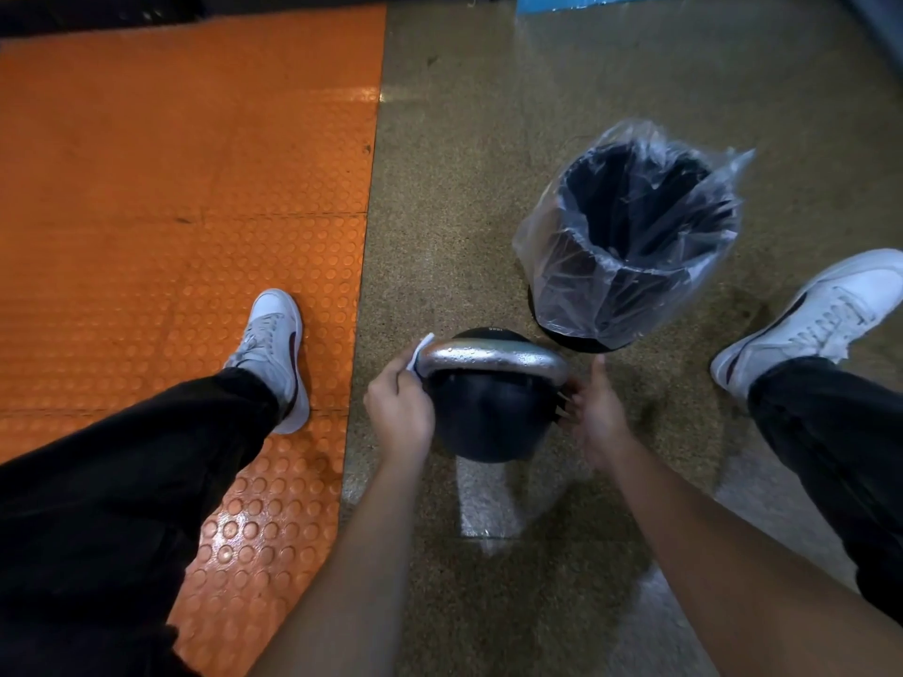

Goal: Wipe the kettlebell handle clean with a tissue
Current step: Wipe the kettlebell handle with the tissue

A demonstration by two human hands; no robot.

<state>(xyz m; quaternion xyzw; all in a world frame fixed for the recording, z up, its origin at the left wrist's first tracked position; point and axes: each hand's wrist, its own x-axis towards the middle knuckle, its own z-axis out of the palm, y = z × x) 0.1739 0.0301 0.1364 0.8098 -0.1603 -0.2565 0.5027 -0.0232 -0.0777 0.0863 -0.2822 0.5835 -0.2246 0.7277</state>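
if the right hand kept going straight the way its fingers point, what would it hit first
Probably the bin. The right hand rests against the right side of the kettlebell, fingers pointing up-frame, away from the person. The bin's dark base, under its clear plastic liner, sits just beyond the fingertips; depth is unclear.

Black kettlebell (pixel 488 422), silver handle (pixel 488 356) (droplet-speckled), white tissue (pixel 421 351), orange studded mat (pixel 171 188), speckled tan floor (pixel 464 188)

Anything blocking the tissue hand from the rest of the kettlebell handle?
Nothing visible. The left hand presses the tissue on the handle at its left end; the arch is bare up to the right hand at the far end.
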